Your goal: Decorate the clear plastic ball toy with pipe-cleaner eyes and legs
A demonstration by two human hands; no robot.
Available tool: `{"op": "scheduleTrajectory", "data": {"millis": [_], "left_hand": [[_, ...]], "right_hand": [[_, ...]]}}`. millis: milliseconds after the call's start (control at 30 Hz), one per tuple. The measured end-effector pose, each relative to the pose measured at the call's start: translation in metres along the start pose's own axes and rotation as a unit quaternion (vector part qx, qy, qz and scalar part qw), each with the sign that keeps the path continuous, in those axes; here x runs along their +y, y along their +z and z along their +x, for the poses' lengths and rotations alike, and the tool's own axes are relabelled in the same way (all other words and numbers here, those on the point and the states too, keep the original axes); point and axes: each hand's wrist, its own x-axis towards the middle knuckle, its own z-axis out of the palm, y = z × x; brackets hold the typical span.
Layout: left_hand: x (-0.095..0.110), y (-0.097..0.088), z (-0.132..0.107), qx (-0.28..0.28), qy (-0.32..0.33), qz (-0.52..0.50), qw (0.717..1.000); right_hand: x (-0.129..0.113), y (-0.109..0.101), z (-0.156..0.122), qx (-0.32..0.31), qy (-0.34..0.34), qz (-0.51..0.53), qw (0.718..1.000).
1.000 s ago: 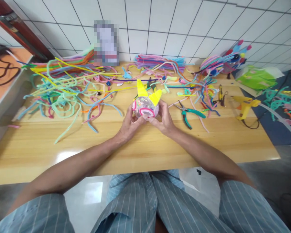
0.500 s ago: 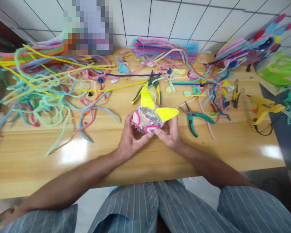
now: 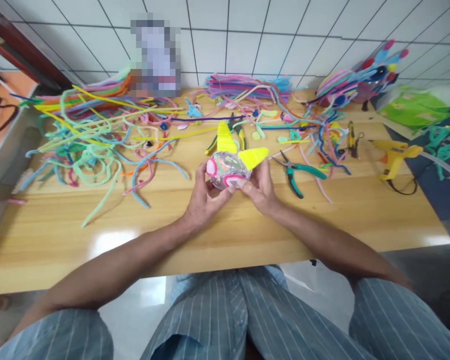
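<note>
Between my two hands is a clear round ornament (image 3: 227,165), with bright bits visible inside it. Two yellow ear-like pieces stand up from its top, and pink-rimmed white ovals sit on its front. My left hand (image 3: 206,195) grips it from the left, thumb at the lower front. On the other side my right hand (image 3: 260,190) closes around it, its thumb near the same front oval. The fingers behind the ornament are partly hidden. Just beyond it lie yellow-and-green pliers (image 3: 241,136), and to the right are teal-handled pliers (image 3: 298,172).
Loose pipe cleaners (image 3: 93,160) tangle across the table's left. A bundle of pipe cleaners (image 3: 247,87) lies along the tiled wall. At the right are a yellow glue gun (image 3: 393,155), a yellow cutter (image 3: 351,137), a green bag (image 3: 412,110) and a colourful finished-looking figure (image 3: 377,77).
The camera view has shifted, so more of the table's left end and the wall show. Both hands still hold the ornament in nearly the same pose.
</note>
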Motion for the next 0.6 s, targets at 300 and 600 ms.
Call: {"op": "scheduleTrajectory", "data": {"millis": [300, 600], "left_hand": [[0.001, -0.0006, 0.0064, 0.011, 0.0, -0.015, 1.0], [0.0021, 0.0007, 0.0058, 0.013, -0.003, -0.022, 1.0]], "right_hand": [[0.0018, 0.001, 0.0059, -0.002, -0.003, -0.01, 1.0], [0.0048, -0.0022, 0.0067, -0.008, 0.009, 0.001, 1.0]]}}
